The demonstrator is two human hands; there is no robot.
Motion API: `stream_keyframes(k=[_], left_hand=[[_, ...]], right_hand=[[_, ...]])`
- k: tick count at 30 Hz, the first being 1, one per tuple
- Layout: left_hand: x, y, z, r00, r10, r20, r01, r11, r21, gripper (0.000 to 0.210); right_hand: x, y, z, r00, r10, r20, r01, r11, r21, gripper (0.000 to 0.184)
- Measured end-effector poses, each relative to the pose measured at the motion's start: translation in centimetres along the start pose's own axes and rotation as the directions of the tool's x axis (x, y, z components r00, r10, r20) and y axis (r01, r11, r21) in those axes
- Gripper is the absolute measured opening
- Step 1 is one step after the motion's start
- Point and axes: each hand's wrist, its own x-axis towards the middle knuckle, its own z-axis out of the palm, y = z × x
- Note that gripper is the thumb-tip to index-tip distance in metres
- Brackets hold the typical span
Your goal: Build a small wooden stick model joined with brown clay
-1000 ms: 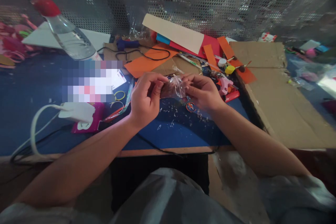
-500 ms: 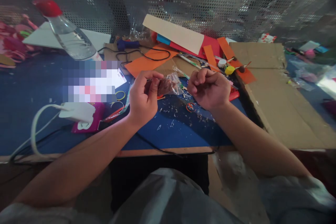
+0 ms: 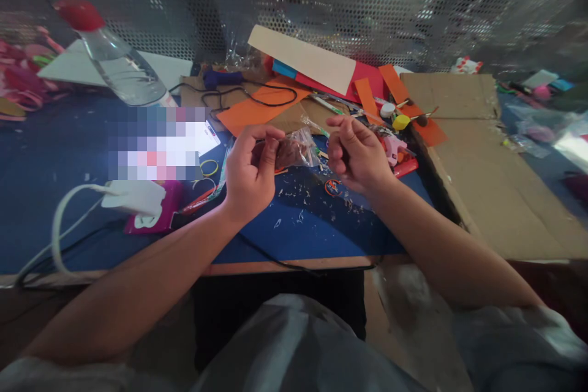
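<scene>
My left hand [image 3: 252, 170] pinches a small clear plastic bag [image 3: 298, 148] between thumb and fingers. Something reddish-brown lies inside the bag, whose loose end points right. To the right of it, my right hand [image 3: 361, 156] is raised with its fingers curled in and the thumb against them. Whatever those fingers hold, if anything, is too small or hidden to name. Between the hands and below, an orange ring [image 3: 332, 187] lies on the blue table [image 3: 294, 236] among white scraps. Just beyond my right hand sits a pink object [image 3: 395, 150], partly covered by it.
A red-capped bottle [image 3: 126, 67] leans at the back left, near a lit screen [image 3: 209, 138]. A white charger [image 3: 135, 197] with cables sits on a purple power strip [image 3: 172, 205]. Orange sheets [image 3: 261, 107] and brushes lie behind. Cardboard [image 3: 500, 177] covers the right side.
My right hand has turned and shifted slightly left, with its thumb now up against the fingers. The pink object behind it shows more. My left hand keeps the bag in place.
</scene>
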Motion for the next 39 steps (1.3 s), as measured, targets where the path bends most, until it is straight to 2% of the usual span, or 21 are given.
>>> stream_keyframes(k=[4,9,13,17,22,26,31,34,36,39], left_hand=[[0.0,0.3,-0.1,1.0,0.011,0.016,-0.011,0.999,0.038,0.019],[0.1,0.7,-0.1,0.999,0.044,0.012,-0.045,0.996,0.079,0.017],[-0.2,0.4,-0.2,0.999,0.022,0.036,-0.024,0.998,0.058,0.016],[-0.5,0.4,-0.3,0.996,0.051,0.071,-0.06,0.989,0.136,0.015],[-0.5,1.1,-0.3,0.983,0.131,0.131,-0.152,0.975,0.161,0.011],[-0.5,1.2,-0.1,0.987,0.103,0.12,-0.118,0.985,0.125,0.008],[-0.1,0.7,0.0,0.998,0.064,0.005,-0.064,0.995,0.072,0.011],[0.2,0.4,0.1,0.996,0.074,-0.052,-0.073,0.997,0.036,0.012],[0.2,0.2,0.1,0.997,0.053,-0.053,-0.053,0.999,0.0,0.014],[0.1,0.2,0.2,1.0,-0.005,-0.02,0.004,0.999,-0.038,0.018]], right_hand=[[-0.5,0.2,-0.2,0.994,-0.064,0.083,0.07,0.995,-0.074,0.057],[-0.9,1.0,-0.4,0.972,-0.189,0.138,0.224,0.921,-0.32,0.042],[-0.7,1.5,-0.7,0.94,-0.258,0.224,0.321,0.89,-0.323,0.036],[-0.6,1.6,-0.8,0.91,-0.334,0.247,0.406,0.842,-0.356,0.035],[-0.7,1.4,-0.6,0.934,-0.264,0.242,0.344,0.851,-0.397,0.029],[-0.8,1.6,-0.2,0.934,-0.289,0.208,0.349,0.861,-0.37,0.024],[0.0,2.3,-0.7,0.974,-0.227,0.017,0.226,0.956,-0.189,0.035],[1.0,2.1,-1.9,0.971,-0.207,-0.115,0.205,0.978,-0.03,0.034],[1.5,1.8,-2.5,0.972,-0.186,-0.147,0.189,0.982,0.006,0.03],[1.4,1.3,-2.4,0.988,-0.119,-0.098,0.121,0.992,0.017,0.034]])
